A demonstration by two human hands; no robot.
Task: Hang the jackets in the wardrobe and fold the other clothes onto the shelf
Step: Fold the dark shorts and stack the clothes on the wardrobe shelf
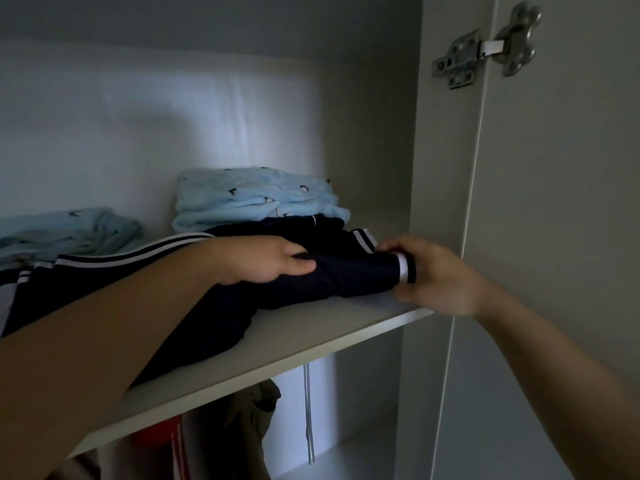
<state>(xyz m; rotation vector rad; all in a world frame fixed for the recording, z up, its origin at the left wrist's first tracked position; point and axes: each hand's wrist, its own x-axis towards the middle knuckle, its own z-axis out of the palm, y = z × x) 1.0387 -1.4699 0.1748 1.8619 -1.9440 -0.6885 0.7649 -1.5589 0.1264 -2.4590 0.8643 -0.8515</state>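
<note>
the dark navy garment with white side stripes [349, 271] lies bunched on the flat white wardrobe shelf [311, 334], just in front of a folded pale blue fleece pile [256, 199]. the left hand [266, 258] is curled onto its middle, thumb on top, bunching a fold. the right hand [440, 275] pinches the white-banded cuff [403, 268] at the garment's right end. the cloth looks light, limp and a little slick, so it will likely sag and slide rather than keep a crease. best held at seams and cuff, flattened with a palm, and kept back from the shelf's front edge.
</note>
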